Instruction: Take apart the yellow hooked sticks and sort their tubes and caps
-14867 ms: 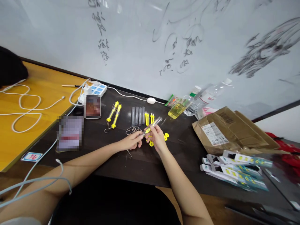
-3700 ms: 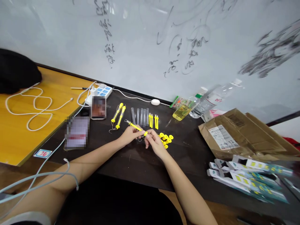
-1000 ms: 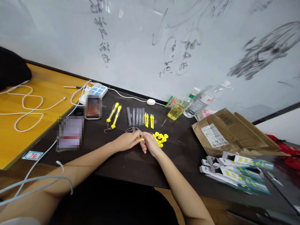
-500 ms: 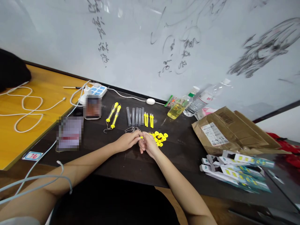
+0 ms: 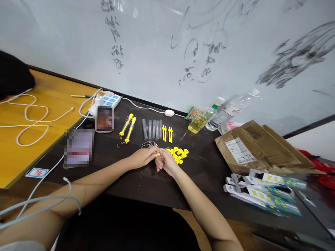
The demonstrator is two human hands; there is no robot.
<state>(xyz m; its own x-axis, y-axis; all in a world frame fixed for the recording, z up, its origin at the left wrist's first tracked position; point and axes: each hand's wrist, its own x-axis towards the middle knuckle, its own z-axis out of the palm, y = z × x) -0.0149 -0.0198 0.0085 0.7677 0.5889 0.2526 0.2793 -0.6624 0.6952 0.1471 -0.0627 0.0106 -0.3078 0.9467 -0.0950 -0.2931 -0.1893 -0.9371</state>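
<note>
My left hand [image 5: 144,156] meets my right hand [image 5: 166,161] over the dark table, the fingers of both closed in a pinch. Between them peeks a small yellow cap [image 5: 158,154], mostly covered by the fingertips. Just behind the hands lie thin metal wire hooks [image 5: 148,144]. Beside my right hand is a heap of yellow caps [image 5: 180,152]. Farther back, several clear plastic tubes [image 5: 153,129] stand in a row next to yellow rods [image 5: 167,134] with metal tips. Two assembled spring scales [image 5: 128,129] with hooks lie to the left.
A bottle of yellow liquid [image 5: 200,122], a water bottle [image 5: 227,111] and a brown cardboard package [image 5: 243,150] stand right. Flattened small boxes [image 5: 264,191] lie in front. On the left are a phone [image 5: 104,119], a power strip [image 5: 111,100] and loose cables [image 5: 47,198].
The view has shifted slightly, so the table things appear a little farther right. Both hands keep their pinch on the yellow cap, with hardly any movement.
</note>
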